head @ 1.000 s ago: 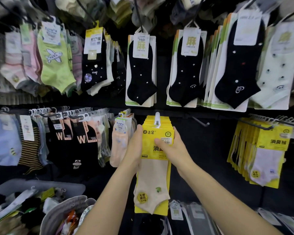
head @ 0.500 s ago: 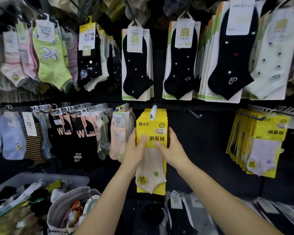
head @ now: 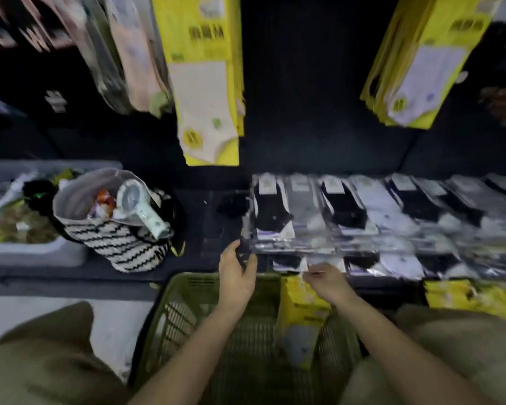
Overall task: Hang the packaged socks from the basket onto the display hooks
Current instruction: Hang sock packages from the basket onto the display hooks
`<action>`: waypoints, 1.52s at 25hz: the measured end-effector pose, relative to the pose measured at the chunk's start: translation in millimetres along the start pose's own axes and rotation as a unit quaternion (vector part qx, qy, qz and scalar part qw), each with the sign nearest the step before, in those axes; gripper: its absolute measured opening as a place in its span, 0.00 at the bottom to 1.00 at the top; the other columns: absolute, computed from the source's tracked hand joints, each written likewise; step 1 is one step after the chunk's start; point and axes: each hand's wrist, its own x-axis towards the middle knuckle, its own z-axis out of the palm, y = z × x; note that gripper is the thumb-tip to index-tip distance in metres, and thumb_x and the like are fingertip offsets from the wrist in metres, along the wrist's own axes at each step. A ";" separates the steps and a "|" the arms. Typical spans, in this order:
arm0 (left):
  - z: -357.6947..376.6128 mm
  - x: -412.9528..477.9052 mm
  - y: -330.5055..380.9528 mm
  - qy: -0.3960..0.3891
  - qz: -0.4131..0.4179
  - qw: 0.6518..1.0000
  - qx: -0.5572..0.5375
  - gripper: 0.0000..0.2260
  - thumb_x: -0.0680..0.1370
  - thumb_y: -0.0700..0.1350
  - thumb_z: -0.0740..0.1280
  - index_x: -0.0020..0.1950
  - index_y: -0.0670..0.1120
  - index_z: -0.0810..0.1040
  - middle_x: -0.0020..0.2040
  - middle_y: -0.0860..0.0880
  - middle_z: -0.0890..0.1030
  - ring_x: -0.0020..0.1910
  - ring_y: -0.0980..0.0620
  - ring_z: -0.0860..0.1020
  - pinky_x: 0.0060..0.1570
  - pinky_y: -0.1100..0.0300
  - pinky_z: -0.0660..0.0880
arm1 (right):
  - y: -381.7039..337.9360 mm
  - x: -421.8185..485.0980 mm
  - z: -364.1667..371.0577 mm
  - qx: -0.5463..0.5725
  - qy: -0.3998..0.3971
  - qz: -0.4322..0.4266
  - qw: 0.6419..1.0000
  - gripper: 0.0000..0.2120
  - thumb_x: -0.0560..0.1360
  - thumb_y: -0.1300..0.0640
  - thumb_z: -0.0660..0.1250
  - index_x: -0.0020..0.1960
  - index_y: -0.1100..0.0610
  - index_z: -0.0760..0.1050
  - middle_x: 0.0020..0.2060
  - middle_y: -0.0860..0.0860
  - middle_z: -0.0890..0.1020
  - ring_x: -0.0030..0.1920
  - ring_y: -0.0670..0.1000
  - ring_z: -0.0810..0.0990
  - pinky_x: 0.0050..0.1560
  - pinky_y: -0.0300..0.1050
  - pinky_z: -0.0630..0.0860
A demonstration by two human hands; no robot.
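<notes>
A green plastic basket (head: 187, 311) sits on the floor between my knees. One yellow sock pack (head: 301, 323) stands tilted inside it at the right. My right hand (head: 326, 283) is at that pack's top edge, fingers curled in a pinch on it; the view is blurred. My left hand (head: 237, 277) hovers over the basket's far rim with loosely spread fingers, holding nothing. The stack of hung yellow sock packs (head: 205, 83) dangles above at upper centre, its hook out of view. A second yellow stack (head: 421, 59) hangs at the upper right.
A striped tote bag (head: 120, 247) holding a small white fan stands on the low shelf at left, beside a grey bin (head: 35, 254) of loose socks. Rows of clear-bagged socks (head: 362, 217) lie flat on the shelf ahead. More yellow packs (head: 465, 296) lie at right.
Both hands have let go of the hung yellow pack and dropped to the basket. The view has swung down from the display wall to the low shelf and floor.
</notes>
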 end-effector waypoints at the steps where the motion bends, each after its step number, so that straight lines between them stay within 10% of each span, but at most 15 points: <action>1: 15.7 -10.1 -15.7 -0.023 -0.023 0.999 0.010 0.22 0.78 0.43 0.64 0.70 0.39 0.65 0.67 0.41 0.70 0.63 0.46 0.72 0.65 0.54 0.68 | 21.1 0.2 12.2 -0.062 -0.042 0.037 0.997 0.07 0.76 0.57 0.65 0.47 0.62 0.76 0.45 0.62 0.79 0.46 0.55 0.78 0.48 0.46 0.75; 4: 59.4 -33.9 -50.5 -0.125 -0.095 0.986 0.047 0.24 0.76 0.40 0.67 0.70 0.34 0.64 0.69 0.38 0.69 0.68 0.43 0.68 0.69 0.56 0.62 | 79.2 -11.5 49.4 -0.035 -0.132 0.126 0.983 0.06 0.75 0.57 0.65 0.50 0.58 0.76 0.41 0.53 0.79 0.39 0.48 0.75 0.34 0.37 0.70; 8: 90.0 -34.8 -73.8 -0.194 -0.111 0.969 0.107 0.33 0.74 0.44 0.70 0.74 0.38 0.58 0.73 0.42 0.64 0.71 0.46 0.64 0.68 0.61 0.59 | 115.4 -13.0 68.3 0.072 -0.034 0.189 0.979 0.11 0.71 0.57 0.70 0.52 0.59 0.79 0.42 0.52 0.81 0.36 0.45 0.76 0.32 0.33 0.72; 13: 121.6 -23.2 -73.3 -0.243 -0.075 0.963 0.093 0.25 0.70 0.37 0.72 0.65 0.42 0.70 0.63 0.44 0.76 0.63 0.49 0.74 0.58 0.67 0.68 | 121.4 -4.0 69.2 0.184 0.080 0.079 0.976 0.30 0.67 0.60 0.74 0.67 0.55 0.69 0.55 0.51 0.80 0.54 0.51 0.79 0.56 0.47 0.75; 27: 119.7 -64.2 -95.4 -0.221 -0.133 0.956 0.139 0.21 0.74 0.39 0.69 0.65 0.45 0.68 0.62 0.46 0.75 0.63 0.48 0.73 0.62 0.54 0.71 | 143.5 -5.5 73.1 0.052 0.004 0.047 0.998 0.22 0.69 0.61 0.73 0.61 0.55 0.73 0.55 0.51 0.81 0.56 0.51 0.78 0.55 0.44 0.75; 33: 94.4 -83.6 -109.1 -0.195 -0.132 0.972 -0.001 0.17 0.76 0.38 0.66 0.62 0.51 0.67 0.55 0.54 0.75 0.62 0.52 0.72 0.60 0.56 0.70 | 136.2 -23.8 79.1 0.051 -0.003 -0.032 0.998 0.24 0.71 0.59 0.71 0.64 0.45 0.68 0.47 0.39 0.77 0.52 0.43 0.75 0.48 0.37 0.69; 38: 77.5 -87.9 -120.8 -0.230 -0.122 0.964 0.048 0.19 0.77 0.43 0.65 0.67 0.49 0.67 0.63 0.50 0.75 0.64 0.53 0.71 0.58 0.58 0.70 | 137.7 -28.8 88.5 0.007 -0.062 -0.013 0.998 0.23 0.74 0.58 0.68 0.66 0.47 0.66 0.57 0.46 0.77 0.61 0.49 0.73 0.55 0.43 0.68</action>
